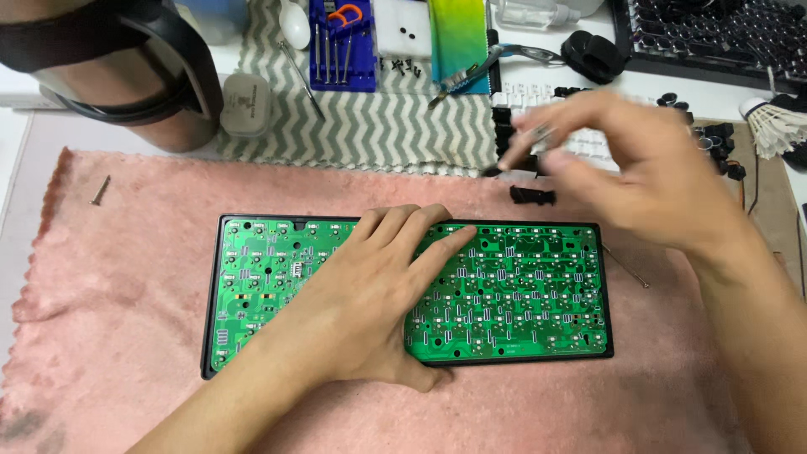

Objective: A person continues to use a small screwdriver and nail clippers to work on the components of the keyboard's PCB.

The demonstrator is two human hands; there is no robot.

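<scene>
Your left hand [382,294] lies flat on the green circuit board [513,290], fingers [437,244] pressed together and stretched toward the far edge, palm down near the board's middle. The board sits in a black frame [210,336] on a pink towel [109,336] that covers the near part of the tabletop [17,134].

Your right hand [647,172] hovers above the far right corner of the board, not touching it. Its fingers [538,134] are pinched on something small and pale; motion blur hides what it is. Just below those fingers a small black part [532,196] lies on the towel, close to the frame's far edge.

A loose screw [100,190] rests on the towel at far left, and a thin metal pin [626,267] lies just right of the frame. Farther back a grey zigzag cloth [378,126] carries a blue screwdriver set [340,46] and pliers [471,71]. A shuttlecock [773,122] sits at the far right edge.
</scene>
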